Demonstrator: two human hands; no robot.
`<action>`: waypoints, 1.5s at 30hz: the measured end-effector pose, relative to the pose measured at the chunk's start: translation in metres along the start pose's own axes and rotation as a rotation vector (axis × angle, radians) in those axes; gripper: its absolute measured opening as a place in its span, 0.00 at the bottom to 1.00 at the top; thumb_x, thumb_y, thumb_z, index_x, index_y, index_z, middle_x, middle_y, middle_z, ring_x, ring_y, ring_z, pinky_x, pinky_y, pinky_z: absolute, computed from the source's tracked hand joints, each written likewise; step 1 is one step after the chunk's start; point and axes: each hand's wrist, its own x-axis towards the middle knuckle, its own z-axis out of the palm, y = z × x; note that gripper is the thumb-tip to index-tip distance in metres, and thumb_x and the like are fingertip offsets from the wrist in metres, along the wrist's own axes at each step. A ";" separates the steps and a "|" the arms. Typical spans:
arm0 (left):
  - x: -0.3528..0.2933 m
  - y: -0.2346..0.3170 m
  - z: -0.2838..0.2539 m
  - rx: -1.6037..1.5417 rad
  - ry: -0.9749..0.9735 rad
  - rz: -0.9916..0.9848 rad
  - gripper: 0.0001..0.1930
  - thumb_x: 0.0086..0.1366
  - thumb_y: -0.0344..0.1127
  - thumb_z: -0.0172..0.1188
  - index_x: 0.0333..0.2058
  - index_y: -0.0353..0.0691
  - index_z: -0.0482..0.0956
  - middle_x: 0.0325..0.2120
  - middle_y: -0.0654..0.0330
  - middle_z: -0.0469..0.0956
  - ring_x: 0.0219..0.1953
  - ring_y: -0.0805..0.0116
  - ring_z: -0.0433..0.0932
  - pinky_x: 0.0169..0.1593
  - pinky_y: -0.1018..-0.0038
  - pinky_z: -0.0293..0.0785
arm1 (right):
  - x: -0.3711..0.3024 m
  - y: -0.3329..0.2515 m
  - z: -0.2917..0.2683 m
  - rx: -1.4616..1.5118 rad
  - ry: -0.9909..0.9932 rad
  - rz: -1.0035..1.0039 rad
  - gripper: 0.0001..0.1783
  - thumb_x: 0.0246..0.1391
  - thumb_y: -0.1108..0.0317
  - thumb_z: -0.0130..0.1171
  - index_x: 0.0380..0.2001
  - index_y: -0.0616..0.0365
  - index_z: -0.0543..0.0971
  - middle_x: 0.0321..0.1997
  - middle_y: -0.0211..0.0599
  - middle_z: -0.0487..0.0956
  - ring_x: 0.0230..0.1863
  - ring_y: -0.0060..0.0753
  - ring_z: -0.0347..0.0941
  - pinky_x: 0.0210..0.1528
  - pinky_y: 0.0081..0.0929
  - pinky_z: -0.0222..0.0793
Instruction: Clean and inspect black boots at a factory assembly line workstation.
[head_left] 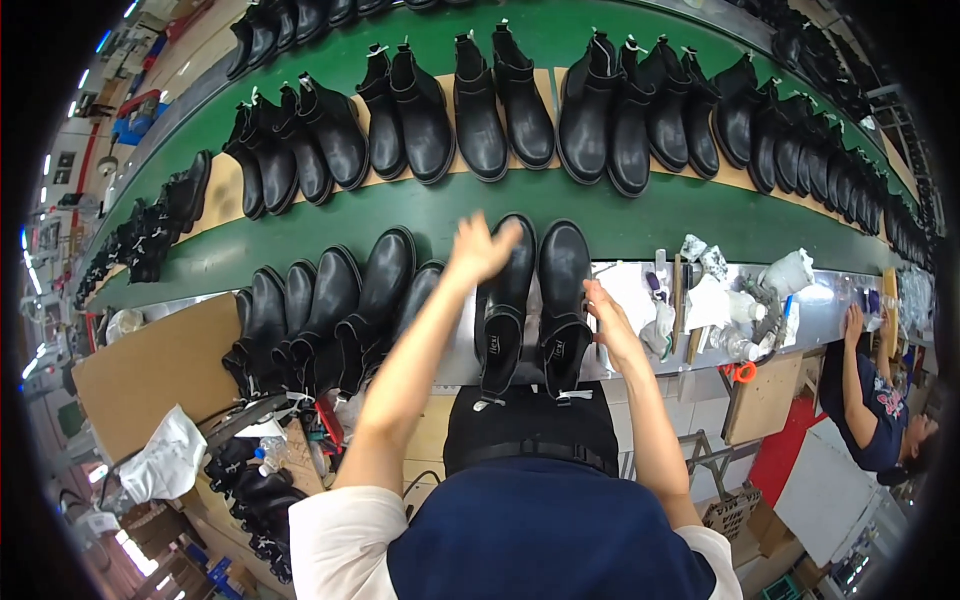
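A pair of black ankle boots stands in front of me with toes pointing away: the left boot and the right boot. My left hand is open beside the left boot's toe. Its fingers are spread and slightly blurred, reaching over the boot's edge; I cannot tell if they touch. Beside the outer side of the right boot is my right hand, open, its fingertips at the boot's edge. Nothing is held in either hand.
Several black boots stand to my left, partly behind my forearm. A long row of boots lines the green conveyor. White cloths and bottles lie on the metal ledge at right. Another person works at far right.
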 end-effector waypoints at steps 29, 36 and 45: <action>-0.086 0.040 -0.020 -0.996 -0.285 0.039 0.30 0.59 0.50 0.59 0.51 0.32 0.66 0.36 0.64 0.75 0.36 0.77 0.74 0.41 0.79 0.71 | 0.061 -0.030 -0.079 0.131 -0.542 -0.051 0.27 0.47 0.57 0.64 0.46 0.64 0.72 0.35 0.32 0.77 0.36 0.23 0.73 0.40 0.22 0.67; -0.110 0.051 -0.025 -1.497 -0.626 -0.111 0.31 0.62 0.57 0.50 0.51 0.33 0.66 0.35 0.57 0.77 0.32 0.70 0.78 0.34 0.73 0.77 | 0.038 -0.007 -0.059 0.646 -0.709 0.022 0.20 0.55 0.59 0.56 0.45 0.64 0.72 0.38 0.38 0.78 0.37 0.31 0.77 0.41 0.30 0.73; -0.146 0.082 -0.054 -1.550 -0.493 -0.093 0.35 0.62 0.61 0.43 0.53 0.33 0.63 0.43 0.49 0.73 0.44 0.56 0.75 0.48 0.61 0.73 | 0.001 -0.010 -0.017 0.788 -0.658 0.143 0.20 0.55 0.59 0.55 0.46 0.64 0.72 0.39 0.39 0.78 0.37 0.32 0.77 0.42 0.31 0.73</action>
